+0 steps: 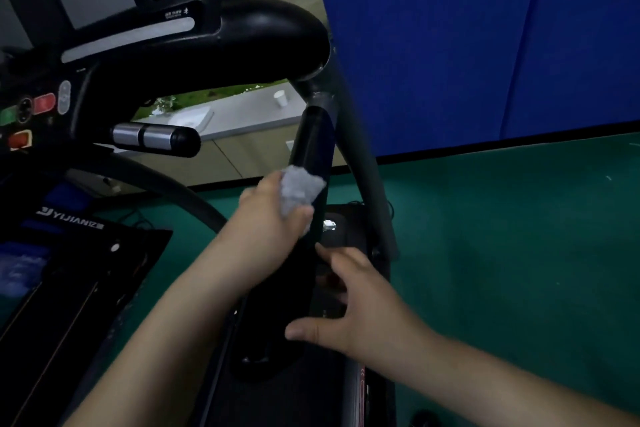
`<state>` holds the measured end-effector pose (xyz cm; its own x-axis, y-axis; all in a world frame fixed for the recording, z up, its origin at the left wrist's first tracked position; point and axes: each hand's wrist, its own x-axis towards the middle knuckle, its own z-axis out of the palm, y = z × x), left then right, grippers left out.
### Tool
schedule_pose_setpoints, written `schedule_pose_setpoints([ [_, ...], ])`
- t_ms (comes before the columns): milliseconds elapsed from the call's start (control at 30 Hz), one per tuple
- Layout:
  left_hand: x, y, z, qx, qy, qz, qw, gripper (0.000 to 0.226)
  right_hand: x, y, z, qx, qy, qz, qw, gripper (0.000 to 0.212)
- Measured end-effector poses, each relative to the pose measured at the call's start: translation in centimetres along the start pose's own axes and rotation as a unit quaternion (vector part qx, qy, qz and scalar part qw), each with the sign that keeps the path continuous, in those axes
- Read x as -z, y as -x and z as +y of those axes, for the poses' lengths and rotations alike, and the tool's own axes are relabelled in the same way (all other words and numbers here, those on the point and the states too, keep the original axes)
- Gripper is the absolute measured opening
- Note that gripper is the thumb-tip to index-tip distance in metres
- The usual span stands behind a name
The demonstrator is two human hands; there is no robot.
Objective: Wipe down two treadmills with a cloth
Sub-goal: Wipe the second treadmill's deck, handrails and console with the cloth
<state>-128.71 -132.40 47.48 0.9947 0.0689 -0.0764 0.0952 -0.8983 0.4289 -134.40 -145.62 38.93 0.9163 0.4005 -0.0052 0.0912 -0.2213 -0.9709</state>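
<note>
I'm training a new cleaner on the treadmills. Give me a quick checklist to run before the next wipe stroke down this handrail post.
1. Cloth gripped in the left hand: ok.
2. Cloth touching the black handrail post: ok.
3. Right hand out of the stroke path: not ok, its open fingers lie against the post just below the cloth.
4. Post free of other things below the cloth: ok, apart from that hand.
5. Cloth damp or clean enough: cannot tell.

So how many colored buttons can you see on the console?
3: a red button beside the grey strip, a green button at the frame's left edge, and an orange-red button below them. More may sit beyond the edge.
</note>
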Motion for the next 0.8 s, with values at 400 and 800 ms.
schedule_pose_setpoints([
  [400,-0.7,-11.7,5.7,0.033,-0.071,0.017,0.997,0.068,1.7,-0.8,0.6,0.021,0.015,-0.027,0.999,0.078],
  [800,0.9,1.4,3.1,0.063,0.073,0.064,0.993,0.123,7.7,-10.1,-3.5,0.24,0.045,0.096,0.965,0.032],
])
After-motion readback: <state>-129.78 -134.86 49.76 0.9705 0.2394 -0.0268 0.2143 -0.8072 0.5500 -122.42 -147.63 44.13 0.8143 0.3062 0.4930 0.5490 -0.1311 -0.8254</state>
